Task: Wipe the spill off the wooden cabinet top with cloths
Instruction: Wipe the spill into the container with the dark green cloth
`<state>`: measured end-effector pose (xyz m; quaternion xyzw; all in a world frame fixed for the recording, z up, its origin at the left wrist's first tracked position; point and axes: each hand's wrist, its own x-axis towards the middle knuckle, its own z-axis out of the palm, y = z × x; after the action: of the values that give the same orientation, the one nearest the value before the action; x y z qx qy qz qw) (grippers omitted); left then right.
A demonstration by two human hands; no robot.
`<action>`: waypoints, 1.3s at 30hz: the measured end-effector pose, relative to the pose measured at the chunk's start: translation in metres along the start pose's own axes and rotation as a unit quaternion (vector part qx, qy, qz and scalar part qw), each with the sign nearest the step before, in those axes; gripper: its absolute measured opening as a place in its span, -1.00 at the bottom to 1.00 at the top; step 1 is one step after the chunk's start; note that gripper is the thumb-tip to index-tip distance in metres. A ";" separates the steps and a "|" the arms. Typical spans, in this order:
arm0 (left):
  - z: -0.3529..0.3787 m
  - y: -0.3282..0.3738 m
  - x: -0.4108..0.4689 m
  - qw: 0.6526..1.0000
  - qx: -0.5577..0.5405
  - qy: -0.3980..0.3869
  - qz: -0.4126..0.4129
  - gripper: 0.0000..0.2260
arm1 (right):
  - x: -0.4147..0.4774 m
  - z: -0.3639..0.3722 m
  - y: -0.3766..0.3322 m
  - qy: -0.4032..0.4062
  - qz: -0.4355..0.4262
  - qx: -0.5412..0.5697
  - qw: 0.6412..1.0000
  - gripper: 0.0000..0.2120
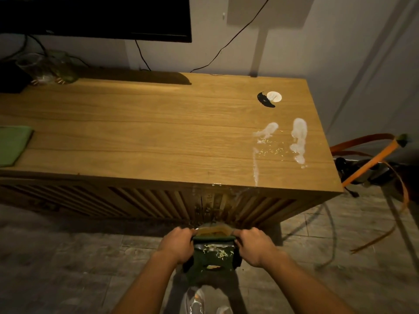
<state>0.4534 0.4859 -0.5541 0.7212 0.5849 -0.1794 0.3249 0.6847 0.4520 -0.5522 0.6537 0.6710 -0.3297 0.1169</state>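
Note:
A dark green cloth [213, 257], soiled with yellowish bits and brownish liquid, hangs below the cabinet's front edge. My left hand [178, 244] grips its left upper corner and my right hand [255, 245] its right upper corner, stretching the top edge between them. On the wooden cabinet top [147, 123], white wet smears and small yellow crumbs of the spill [281, 141] lie near the right end. Liquid has run down the slatted front [213, 202]. A second, light green cloth [12, 145] lies folded at the far left of the top.
A dark TV [95, 17] hangs above the back, with cables on the wall. Glass jars [48, 68] stand at the back left. A white disc with a black piece [269, 98] lies at the back right. Orange straps and cables [371, 164] lie right of the cabinet. Tiled floor below.

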 end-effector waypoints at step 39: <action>-0.161 0.050 0.007 0.985 0.023 -0.146 0.085 -0.69 | -0.011 -0.176 -0.003 -0.091 0.037 0.134 0.986 -0.79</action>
<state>0.4836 0.5951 -0.4290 0.7417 0.4638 -0.2676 0.4039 0.7315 0.5478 -0.4121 0.6553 0.5826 -0.4702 0.1003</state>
